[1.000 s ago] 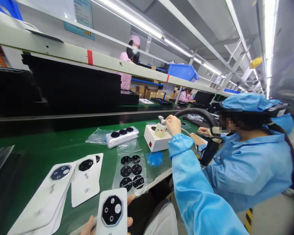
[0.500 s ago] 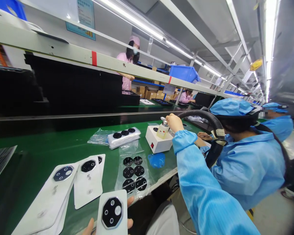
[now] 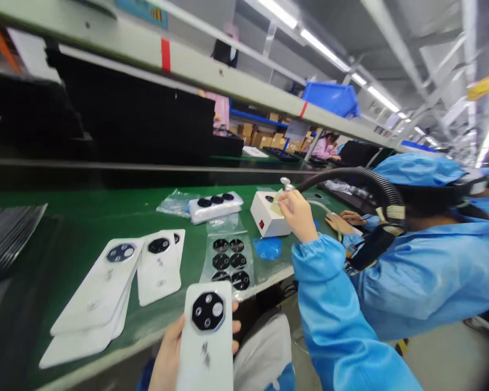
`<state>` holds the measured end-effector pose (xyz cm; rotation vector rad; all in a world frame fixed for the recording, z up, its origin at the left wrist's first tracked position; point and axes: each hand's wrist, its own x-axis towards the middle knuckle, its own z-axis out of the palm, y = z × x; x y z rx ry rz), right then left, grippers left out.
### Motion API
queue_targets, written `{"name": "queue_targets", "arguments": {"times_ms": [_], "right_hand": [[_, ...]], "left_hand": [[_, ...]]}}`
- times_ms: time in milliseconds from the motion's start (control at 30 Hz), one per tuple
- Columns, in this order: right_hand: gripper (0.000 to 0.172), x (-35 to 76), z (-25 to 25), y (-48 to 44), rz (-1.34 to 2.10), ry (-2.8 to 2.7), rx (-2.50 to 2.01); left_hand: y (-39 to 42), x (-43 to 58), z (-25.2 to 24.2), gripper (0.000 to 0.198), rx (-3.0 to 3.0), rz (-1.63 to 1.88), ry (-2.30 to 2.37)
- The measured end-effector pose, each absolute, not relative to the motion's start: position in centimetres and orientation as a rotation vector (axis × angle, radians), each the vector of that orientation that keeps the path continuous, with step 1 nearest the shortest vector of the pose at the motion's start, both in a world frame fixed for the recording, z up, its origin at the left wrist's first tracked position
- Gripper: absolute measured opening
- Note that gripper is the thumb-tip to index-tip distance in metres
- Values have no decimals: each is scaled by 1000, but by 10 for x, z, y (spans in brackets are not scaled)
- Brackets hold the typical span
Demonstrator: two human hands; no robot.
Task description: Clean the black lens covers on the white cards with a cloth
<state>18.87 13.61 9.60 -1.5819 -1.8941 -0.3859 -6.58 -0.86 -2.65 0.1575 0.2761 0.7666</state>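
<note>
My left hand [image 3: 169, 347] is closed around a white phone back cover [image 3: 206, 355], held upright above the bench's front edge. Its black octagonal camera panel [image 3: 207, 310] faces me. My right hand [image 3: 299, 214] is wrapped round a small bottle with a metal pump cap [image 3: 286, 183] at a white box [image 3: 264, 220] with a red switch. Fingers hide most of the yellowish bottle, so I cannot tell whether it touches the box. In front of that box lies a blue film piece [image 3: 268, 248]. A clear sheet [image 3: 249, 266] carries several black camera panels.
More white back covers [image 3: 95, 293] lie overlapping on the green bench [image 3: 101, 212]. Behind the sheet is a wrapped stack [image 3: 218, 209] with black discs. A black ribbed hose [image 3: 375, 184] arches beside a co-worker in blue [image 3: 427, 260] at right. Dark thin sheets [image 3: 10, 239] lie far left.
My right hand has come down from the bottle's cap to around its body. The held back cover has risen, showing more of its length. The whole view has shifted.
</note>
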Motion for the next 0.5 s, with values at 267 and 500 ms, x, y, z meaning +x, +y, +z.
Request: {"name": "queue_targets", "arguments": {"times_ms": [267,500], "right_hand": [[12,105,41,12,199,-2103,-974],[16,89,23,2,103,-2204,-974]], "left_hand": [[-18,-43,-22,41,44,966,329],[-25,-34,-21,27,46,1064,389]]}}
